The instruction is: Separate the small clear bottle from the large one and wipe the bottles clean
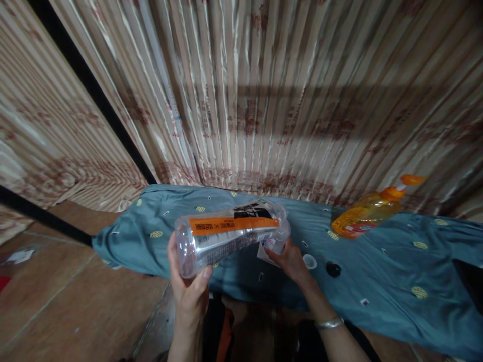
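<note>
My left hand (190, 294) is wrapped round the base end of a large clear plastic bottle (232, 234) with an orange, silver and black label. The bottle lies almost level in the air, its narrower end to the right and slightly higher. My right hand (289, 259) is closed on a small pale container (274, 245) with some printing, just below that narrower end. The large bottle and my fingers hide part of the container, so I cannot tell its full shape or whether the two touch. A white cap (310, 261) and a black cap (332, 269) lie right of my right hand.
An orange pump bottle (366, 213) stands at the back right on a blue-green cloth (381, 271) with yellow prints. Behind it hangs a striped curtain (264, 110). Black poles (94, 95) cross the left side. A dark object (470, 284) sits at the right edge.
</note>
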Action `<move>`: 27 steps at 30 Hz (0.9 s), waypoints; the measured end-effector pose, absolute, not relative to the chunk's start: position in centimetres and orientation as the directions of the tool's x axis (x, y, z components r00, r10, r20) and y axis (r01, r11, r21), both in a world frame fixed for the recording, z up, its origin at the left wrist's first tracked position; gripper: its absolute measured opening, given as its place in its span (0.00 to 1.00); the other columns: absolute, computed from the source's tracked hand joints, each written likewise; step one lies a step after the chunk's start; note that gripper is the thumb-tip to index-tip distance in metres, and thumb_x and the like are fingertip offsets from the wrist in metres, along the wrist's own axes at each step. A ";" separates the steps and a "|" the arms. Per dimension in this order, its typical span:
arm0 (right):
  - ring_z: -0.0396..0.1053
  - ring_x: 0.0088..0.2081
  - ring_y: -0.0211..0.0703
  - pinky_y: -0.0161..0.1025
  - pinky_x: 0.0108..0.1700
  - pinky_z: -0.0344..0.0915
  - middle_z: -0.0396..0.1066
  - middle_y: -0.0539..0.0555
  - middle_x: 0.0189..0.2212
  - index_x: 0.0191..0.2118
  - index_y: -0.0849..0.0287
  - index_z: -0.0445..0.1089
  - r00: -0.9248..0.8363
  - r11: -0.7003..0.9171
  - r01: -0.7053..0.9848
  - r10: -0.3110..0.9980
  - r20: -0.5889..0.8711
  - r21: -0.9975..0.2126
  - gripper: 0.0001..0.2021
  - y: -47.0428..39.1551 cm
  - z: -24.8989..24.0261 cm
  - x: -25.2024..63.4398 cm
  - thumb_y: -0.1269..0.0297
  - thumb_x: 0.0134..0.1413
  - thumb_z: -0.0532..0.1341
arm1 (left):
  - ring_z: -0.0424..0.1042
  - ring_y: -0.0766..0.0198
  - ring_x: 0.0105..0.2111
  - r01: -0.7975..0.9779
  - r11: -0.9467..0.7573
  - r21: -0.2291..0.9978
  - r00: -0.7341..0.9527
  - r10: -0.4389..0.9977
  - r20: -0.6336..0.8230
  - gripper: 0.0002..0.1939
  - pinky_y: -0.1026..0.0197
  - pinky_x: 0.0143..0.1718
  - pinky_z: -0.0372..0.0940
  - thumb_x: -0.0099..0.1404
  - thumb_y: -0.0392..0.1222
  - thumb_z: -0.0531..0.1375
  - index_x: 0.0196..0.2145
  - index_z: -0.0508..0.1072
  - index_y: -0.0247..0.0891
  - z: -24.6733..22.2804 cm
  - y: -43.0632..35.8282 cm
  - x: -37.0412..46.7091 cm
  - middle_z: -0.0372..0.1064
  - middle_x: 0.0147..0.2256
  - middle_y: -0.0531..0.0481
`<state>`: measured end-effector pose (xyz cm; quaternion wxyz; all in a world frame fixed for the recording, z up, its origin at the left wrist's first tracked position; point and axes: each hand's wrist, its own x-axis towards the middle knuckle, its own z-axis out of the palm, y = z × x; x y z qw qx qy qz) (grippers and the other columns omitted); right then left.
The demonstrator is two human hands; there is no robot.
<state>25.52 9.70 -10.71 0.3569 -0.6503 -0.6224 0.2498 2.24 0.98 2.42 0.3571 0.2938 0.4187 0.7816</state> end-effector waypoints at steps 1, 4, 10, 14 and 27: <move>0.82 0.46 0.64 0.56 0.48 0.77 0.82 0.65 0.44 0.56 0.59 0.70 0.103 0.030 0.628 0.987 0.121 -0.778 0.28 9.7 -10.7 25.5 0.54 0.49 0.69 | 0.67 0.40 0.65 -0.310 -0.390 0.867 -0.571 0.806 0.158 0.46 0.38 0.67 0.60 0.50 0.49 0.76 0.66 0.69 0.52 2.3 1.0 2.2 0.66 0.66 0.43; 0.82 0.46 0.64 0.54 0.48 0.77 0.82 0.65 0.44 0.57 0.59 0.70 0.113 0.030 0.626 0.985 0.128 -0.779 0.30 9.7 -10.7 25.4 0.55 0.48 0.70 | 0.69 0.41 0.63 -0.311 -0.382 0.870 -0.563 0.812 0.155 0.47 0.39 0.66 0.62 0.51 0.49 0.76 0.67 0.68 0.52 2.1 1.0 2.2 0.69 0.64 0.43; 0.81 0.47 0.63 0.52 0.48 0.77 0.82 0.65 0.44 0.57 0.60 0.71 0.121 -0.012 0.641 0.989 0.085 -0.767 0.30 9.7 -10.2 25.4 0.55 0.48 0.70 | 0.69 0.40 0.63 -0.335 -0.390 0.858 -0.568 0.810 0.147 0.48 0.38 0.66 0.62 0.48 0.48 0.77 0.67 0.68 0.49 2.6 0.9 2.4 0.68 0.65 0.42; 0.81 0.48 0.64 0.53 0.49 0.76 0.82 0.67 0.45 0.57 0.64 0.70 0.105 0.008 0.627 0.990 0.095 -0.779 0.31 9.6 -10.0 25.3 0.53 0.49 0.69 | 0.67 0.40 0.65 -0.338 -0.387 0.858 -0.576 0.806 0.137 0.48 0.38 0.67 0.60 0.48 0.47 0.77 0.67 0.68 0.50 2.9 0.8 2.5 0.68 0.65 0.42; 0.82 0.47 0.63 0.54 0.49 0.78 0.83 0.64 0.45 0.56 0.57 0.71 0.123 0.015 0.605 0.986 0.111 -0.796 0.29 9.7 -10.4 25.4 0.54 0.47 0.69 | 0.75 0.44 0.52 -0.296 -0.378 0.877 -0.602 0.787 0.136 0.50 0.37 0.62 0.64 0.40 0.50 0.77 0.63 0.72 0.49 3.5 1.7 2.3 0.75 0.52 0.43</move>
